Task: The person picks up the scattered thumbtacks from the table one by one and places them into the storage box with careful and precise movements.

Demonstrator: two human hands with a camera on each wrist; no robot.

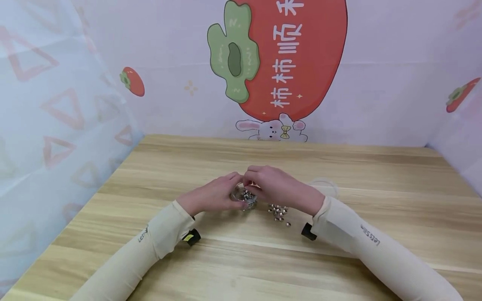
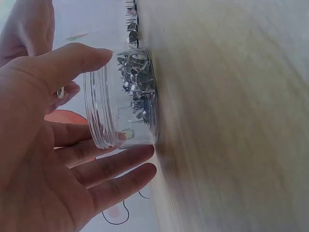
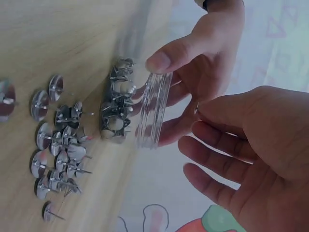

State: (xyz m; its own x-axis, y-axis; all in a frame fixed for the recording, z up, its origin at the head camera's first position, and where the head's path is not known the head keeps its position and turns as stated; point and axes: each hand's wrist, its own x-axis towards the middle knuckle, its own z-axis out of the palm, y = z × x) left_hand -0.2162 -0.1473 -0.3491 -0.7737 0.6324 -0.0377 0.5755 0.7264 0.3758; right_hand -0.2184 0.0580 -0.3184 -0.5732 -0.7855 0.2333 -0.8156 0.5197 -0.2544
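Note:
A clear, screw-necked plastic jar (image 2: 102, 113) stands upright on the table, partly filled with silver thumbtacks (image 2: 137, 79). My left hand (image 1: 215, 194) holds it, thumb at the near side of the rim and fingers around the far side. Above the open mouth is my right hand (image 1: 280, 187), pinching one thumbtack (image 3: 196, 109) between thumb and index finger; its other fingers are loosely bent. To the right of the jar, beneath the right hand, lies a loose pile of thumbtacks (image 3: 63, 162), many with points up. The right forearm hides part of that area in the head view.
Behind the right wrist lies a round clear lid (image 1: 326, 187), partly covered by it. The wood-grain table (image 1: 226, 267) is bounded by printed cloth walls (image 1: 180, 96) at the back and sides. Dark wrist cameras (image 1: 193, 237) hang below both sleeves.

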